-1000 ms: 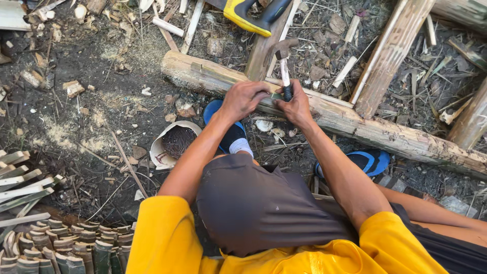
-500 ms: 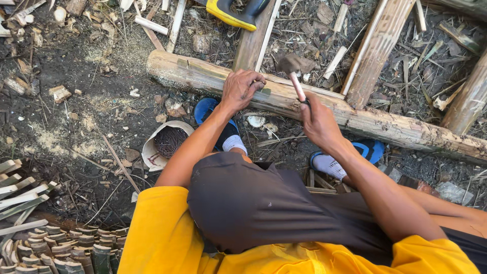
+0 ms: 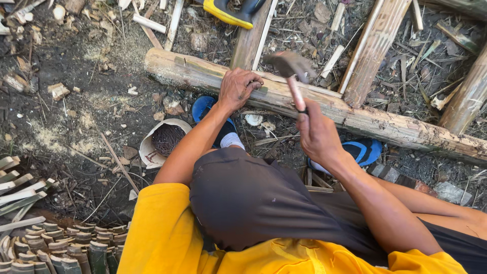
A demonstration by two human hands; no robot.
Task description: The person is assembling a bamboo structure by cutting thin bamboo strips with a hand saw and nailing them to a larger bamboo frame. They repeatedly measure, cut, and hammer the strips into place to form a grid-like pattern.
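In the head view we see the left hand point(image 3: 238, 89) just above the centre of the frame, fingers curled and pressed down on the long pale bamboo pole point(image 3: 355, 119) that runs from upper left to the right edge; whether it pinches a nail we cannot tell. The right hand point(image 3: 317, 134) sits right of centre, closed around the wooden handle of a dark-headed hammer point(image 3: 290, 68), whose blurred head hangs above the pole, just right of the left hand's fingers. Compared with the picture half a second earlier, we find the hammer raised higher and its head further from the pole, while the left hand has kept its place on the bamboo. Below the left forearm a torn pale paper bag of dark nails point(image 3: 165, 139) lies on the ground, and blue sandals point(image 3: 368, 151) show beneath the pole. The ground is dark earth strewn with wood chips and sawdust; a yellow-handled tool point(image 3: 228, 12) lies at the top edge, upright wooden slats point(image 3: 378, 48) lean at upper right, and cut bamboo pieces point(image 3: 45, 243) are stacked at lower left.
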